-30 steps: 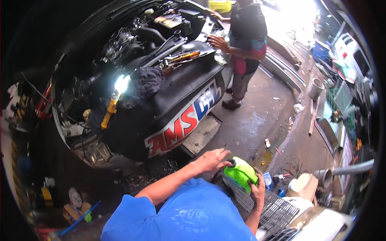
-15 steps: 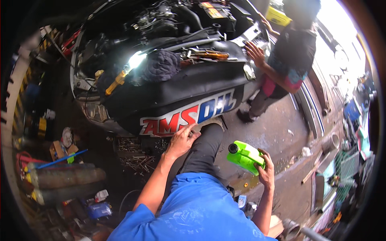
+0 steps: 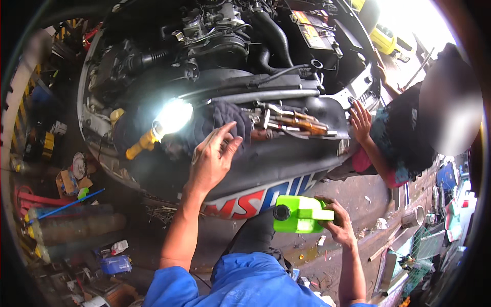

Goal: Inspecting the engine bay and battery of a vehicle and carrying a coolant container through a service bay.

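Holding the green jug (image 3: 302, 211) with our right hand (image 3: 340, 221) clamped on its right end; jug lies right of the dark cloth (image 3: 231, 112) and nearer us. Longer visible side runs crosswise, dark mouth (image 3: 282, 213) at the left end. Our left hand (image 3: 208, 159), empty, fingers parted, is by the cloth; contact we can't tell.

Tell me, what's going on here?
A person in a blue shirt is at a car's open engine bay, the right hand gripping a bright green jug. The left hand is raised and appears empty. A lit yellow work lamp and some tools lie along the bay's front edge; a co-worker's hand rests at its right.
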Demonstrator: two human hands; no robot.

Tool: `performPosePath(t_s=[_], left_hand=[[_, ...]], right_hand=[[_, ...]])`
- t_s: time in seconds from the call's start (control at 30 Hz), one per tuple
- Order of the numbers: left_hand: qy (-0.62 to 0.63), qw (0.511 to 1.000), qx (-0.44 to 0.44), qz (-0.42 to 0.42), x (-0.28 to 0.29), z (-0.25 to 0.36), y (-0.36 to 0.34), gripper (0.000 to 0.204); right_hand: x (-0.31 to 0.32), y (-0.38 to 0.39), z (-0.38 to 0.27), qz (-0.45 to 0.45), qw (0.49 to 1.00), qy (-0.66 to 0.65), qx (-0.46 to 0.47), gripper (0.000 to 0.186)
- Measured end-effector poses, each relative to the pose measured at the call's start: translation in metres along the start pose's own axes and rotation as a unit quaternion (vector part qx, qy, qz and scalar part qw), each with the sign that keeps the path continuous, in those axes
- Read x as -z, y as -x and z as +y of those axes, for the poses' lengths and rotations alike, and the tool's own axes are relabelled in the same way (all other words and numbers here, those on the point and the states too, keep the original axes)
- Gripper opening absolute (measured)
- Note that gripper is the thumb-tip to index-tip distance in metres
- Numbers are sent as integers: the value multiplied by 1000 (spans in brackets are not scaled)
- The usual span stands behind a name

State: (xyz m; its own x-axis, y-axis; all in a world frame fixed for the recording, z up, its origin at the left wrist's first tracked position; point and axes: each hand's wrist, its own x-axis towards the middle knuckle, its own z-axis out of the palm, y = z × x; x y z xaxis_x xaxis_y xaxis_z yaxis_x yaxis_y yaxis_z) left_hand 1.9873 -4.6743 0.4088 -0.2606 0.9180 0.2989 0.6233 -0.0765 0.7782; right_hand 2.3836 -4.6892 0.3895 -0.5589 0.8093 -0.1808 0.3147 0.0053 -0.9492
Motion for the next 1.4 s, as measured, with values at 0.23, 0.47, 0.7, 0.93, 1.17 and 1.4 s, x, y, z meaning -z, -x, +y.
performPosePath(t_s=[0.23, 0.47, 0.7, 0.93, 1.17, 1.4], left_hand=[[-20, 992, 88, -93, -7, 8, -115, 45], [190, 936, 254, -151, -35, -9, -192, 53], [162, 920, 304, -186, -41, -17, -225, 56], [40, 951, 231, -202, 37, -5, -223, 38], [-297, 851, 356, -247, 204, -72, -103, 76], [-207, 910, 325, -151, 192, -127, -44, 75]], right_hand=[[20, -54, -88, 33, 994, 33, -101, 26], [2, -67, -143, 89, 977, -25, -193, 27], [-1, -91, -162, 112, 969, -46, -217, 28], [10, -112, -162, 127, 970, -49, -200, 27], [10, -131, -165, 116, 974, -64, -186, 30], [9, -142, -162, 62, 985, -23, -159, 36]])
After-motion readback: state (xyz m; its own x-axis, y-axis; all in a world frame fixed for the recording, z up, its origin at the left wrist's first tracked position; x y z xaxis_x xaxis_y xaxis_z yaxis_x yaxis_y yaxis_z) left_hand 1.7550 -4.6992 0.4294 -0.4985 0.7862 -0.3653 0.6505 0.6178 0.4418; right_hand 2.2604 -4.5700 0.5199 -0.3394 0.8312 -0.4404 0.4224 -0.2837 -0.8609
